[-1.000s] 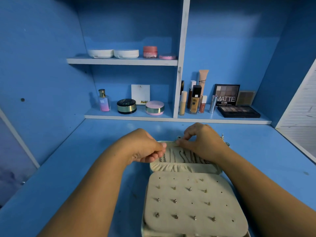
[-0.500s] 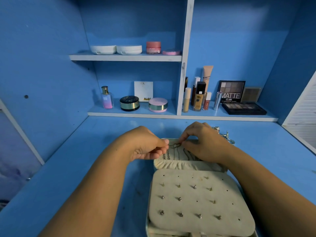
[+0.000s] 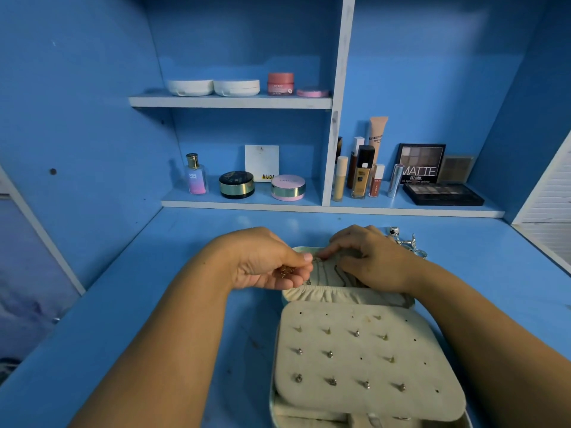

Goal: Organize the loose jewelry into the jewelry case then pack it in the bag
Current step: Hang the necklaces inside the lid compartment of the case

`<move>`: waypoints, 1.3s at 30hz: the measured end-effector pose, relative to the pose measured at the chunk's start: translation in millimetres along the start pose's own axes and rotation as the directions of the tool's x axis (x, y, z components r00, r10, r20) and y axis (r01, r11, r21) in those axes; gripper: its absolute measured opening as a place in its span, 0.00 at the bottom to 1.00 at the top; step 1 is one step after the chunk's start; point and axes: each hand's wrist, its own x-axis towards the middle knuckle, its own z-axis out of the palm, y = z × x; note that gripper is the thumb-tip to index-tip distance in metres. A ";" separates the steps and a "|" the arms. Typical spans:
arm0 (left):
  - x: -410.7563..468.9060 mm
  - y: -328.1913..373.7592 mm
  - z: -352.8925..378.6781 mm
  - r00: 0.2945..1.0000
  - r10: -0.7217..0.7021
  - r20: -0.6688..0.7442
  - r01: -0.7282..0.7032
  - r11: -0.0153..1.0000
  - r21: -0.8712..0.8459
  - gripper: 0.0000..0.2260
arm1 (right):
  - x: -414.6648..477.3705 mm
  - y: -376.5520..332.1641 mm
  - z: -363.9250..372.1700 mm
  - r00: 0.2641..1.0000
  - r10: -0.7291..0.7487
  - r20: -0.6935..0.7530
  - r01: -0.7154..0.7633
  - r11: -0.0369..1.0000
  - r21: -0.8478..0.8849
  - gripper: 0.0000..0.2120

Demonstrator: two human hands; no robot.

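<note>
- Blue desk point(image 3: 148, 304): carries the open jewelry case point(image 3: 272, 403), at near centre-right.
- Shelf unit point(image 3: 336, 118): holds cosmetics.
- Earring panel point(image 3: 364, 359): lies over the case base, with rows of studs point(image 3: 330, 354) pinned through it.
- Case lid point(image 3: 340, 293): ruched pocket, with a thin chain point(image 3: 335, 271) draped on the lining.
- Left hand point(image 3: 262, 261): fingers curled, thumb and forefinger clamped on the chain end; a gold piece point(image 3: 285, 271) sits in the palm.
- Right hand point(image 3: 377, 261): fingers bent together, pinching the chain at the lid's top.
- Loose silver jewelry point(image 3: 408, 242): on the desk, just beyond the right hand.
- Palette point(image 3: 421, 163): reads "MATTE".
- Card point(image 3: 262, 163): reads "NUDE".
- Bottle point(image 3: 195, 176): reads "SB".
</note>
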 end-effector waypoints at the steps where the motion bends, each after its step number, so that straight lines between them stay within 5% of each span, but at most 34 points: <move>1: -0.5 0.1 -0.5 1.000 -0.001 0.010 0.001 1.000 0.001 0.08 | 0.4 0.5 0.7 1.000 -0.003 -0.012 0.003 1.000 0.008 0.13; 15: -6.0 2.1 -7.2 0.985 0.063 0.163 -0.060 0.998 -0.022 0.07 | 1.2 6.6 1.7 0.999 -0.026 -0.044 0.027 0.999 0.028 0.12; 28: 3.9 -1.8 1.1 0.915 0.402 0.027 -0.388 0.862 0.326 0.03 | 2.7 6.1 7.9 0.996 -0.018 -0.092 0.012 0.998 -0.066 0.09; 39: -4.5 -6.4 10.7 0.887 0.461 0.012 -0.390 0.736 0.554 0.03 | -1.8 1.3 6.8 0.996 0.006 -0.091 -0.018 0.991 -0.134 0.09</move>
